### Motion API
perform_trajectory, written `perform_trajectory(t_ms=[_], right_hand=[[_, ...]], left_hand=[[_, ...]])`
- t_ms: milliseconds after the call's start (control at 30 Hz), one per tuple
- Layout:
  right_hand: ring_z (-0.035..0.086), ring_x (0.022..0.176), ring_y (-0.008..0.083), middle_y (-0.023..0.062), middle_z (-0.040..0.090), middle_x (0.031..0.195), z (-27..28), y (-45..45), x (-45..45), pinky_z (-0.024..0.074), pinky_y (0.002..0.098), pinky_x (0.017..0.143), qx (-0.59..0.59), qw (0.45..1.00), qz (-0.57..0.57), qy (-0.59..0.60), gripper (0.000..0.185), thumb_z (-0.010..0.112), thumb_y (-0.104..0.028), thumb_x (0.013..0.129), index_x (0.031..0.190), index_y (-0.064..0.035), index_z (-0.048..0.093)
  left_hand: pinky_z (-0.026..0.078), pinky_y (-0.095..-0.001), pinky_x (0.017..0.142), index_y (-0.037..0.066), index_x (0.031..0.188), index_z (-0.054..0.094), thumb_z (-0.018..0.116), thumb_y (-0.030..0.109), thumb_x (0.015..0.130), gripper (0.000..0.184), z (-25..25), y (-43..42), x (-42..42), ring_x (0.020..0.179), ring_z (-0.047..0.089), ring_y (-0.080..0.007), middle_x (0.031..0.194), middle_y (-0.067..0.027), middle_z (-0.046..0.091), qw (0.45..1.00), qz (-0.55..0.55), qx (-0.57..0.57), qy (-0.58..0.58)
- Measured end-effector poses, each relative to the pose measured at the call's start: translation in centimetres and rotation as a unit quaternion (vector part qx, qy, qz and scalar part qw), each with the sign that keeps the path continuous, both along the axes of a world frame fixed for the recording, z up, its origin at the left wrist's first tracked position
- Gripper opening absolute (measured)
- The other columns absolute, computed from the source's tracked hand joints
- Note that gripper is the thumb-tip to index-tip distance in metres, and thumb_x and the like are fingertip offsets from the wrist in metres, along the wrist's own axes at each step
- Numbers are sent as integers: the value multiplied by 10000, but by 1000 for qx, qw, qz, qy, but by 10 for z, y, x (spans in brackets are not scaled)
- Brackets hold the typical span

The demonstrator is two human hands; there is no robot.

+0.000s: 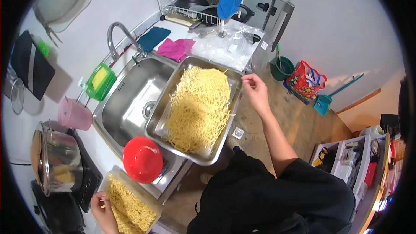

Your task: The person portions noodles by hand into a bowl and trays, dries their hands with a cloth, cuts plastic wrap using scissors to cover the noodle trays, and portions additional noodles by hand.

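A steel tray (pixel 211 159) of loose yellow noodles (pixel 197 108) lies across the sink's right side, overhanging the counter edge. At the tray's far right corner is my right hand (pixel 255 91), its fingers closed at the rim. My left hand (pixel 103 213), fingers curled together, is low at the left side of a pale plastic container (pixel 157 210). Packed yellow noodles (pixel 130 206) fill that container. Whether anything is pinched in the left fingers is hidden. Between tray and container stands a red bowl (pixel 142 159).
The steel sink (pixel 125 104) has a curved faucet (pixel 117 34). A lidded pot (pixel 60 160), pink cup (pixel 74 113) and green sponge holder (pixel 100 82) stand left. Cloths and plastic bags (pixel 225 45) lie behind. A green bucket (pixel 281 68) and red bag (pixel 305 80) are on the floor.
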State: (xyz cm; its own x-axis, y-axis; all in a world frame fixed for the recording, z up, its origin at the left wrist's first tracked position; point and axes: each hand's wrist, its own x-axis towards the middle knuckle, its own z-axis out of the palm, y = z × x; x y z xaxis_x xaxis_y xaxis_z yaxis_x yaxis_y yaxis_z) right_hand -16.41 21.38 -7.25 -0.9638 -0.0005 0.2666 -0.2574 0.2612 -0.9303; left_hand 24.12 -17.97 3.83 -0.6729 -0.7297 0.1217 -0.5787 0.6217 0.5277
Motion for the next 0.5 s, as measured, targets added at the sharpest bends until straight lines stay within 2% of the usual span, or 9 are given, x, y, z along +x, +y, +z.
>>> perform_trajectory(t_ms=[67, 167, 267, 300, 400, 500], right_hand=[[508, 709, 59, -37, 572, 817, -33, 39, -46, 433, 219, 666, -33, 999, -34, -20, 140, 579, -66, 846, 978, -37, 614], [506, 772, 100, -15, 548, 894, -75, 98, -110, 438, 260, 684, -187, 966, -81, -161, 304, 636, -169, 816, 1098, -73, 574], [446, 684, 118, 18, 517, 871, -92, 132, -154, 396, 218, 593, -260, 923, -165, -231, 384, 645, -174, 794, 1147, -108, 509], [453, 779, 157, 74, 490, 1008, -102, 142, -169, 433, 298, 643, -265, 909, -166, -278, 500, 673, -290, 794, 1204, -115, 448], [509, 886, 261, 74, 528, 1018, -125, 157, -208, 450, 426, 766, -327, 854, -142, -379, 523, 573, -474, 852, 1211, -123, 426], [548, 894, 324, 122, 571, 1022, -156, 171, -239, 457, 479, 809, -507, 746, -37, -430, 536, 440, -534, 913, 1238, -108, 412]], left_hand=[[382, -230, 603, 4, 922, 568, 560, 107, 917, 104, 10, 32, -33, 665, 420, -81, 791, 0, 517, 1000, -2, 17, 12], [397, -234, 610, 3, 922, 589, 584, 123, 909, 121, 28, 81, -90, 675, 461, -85, 799, -14, 555, 999, -26, 36, 20], [405, -237, 614, 2, 915, 604, 602, 127, 898, 127, 41, 124, -156, 683, 483, -92, 812, -16, 575, 995, -99, 24, 18], [408, -240, 620, 2, 902, 611, 603, 108, 885, 108, 47, 144, -183, 694, 493, -99, 796, -21, 565, 994, -100, 36, 12], [431, -251, 618, -10, 911, 617, 614, -27, 785, 127, 53, 193, -261, 678, 543, -150, 764, -75, 567, 976, -213, 37, 33], [466, -321, 676, 16, 942, 631, 624, -35, 764, 185, 52, 240, -342, 722, 576, -266, 838, -132, 583, 933, -359, 18, 29]])
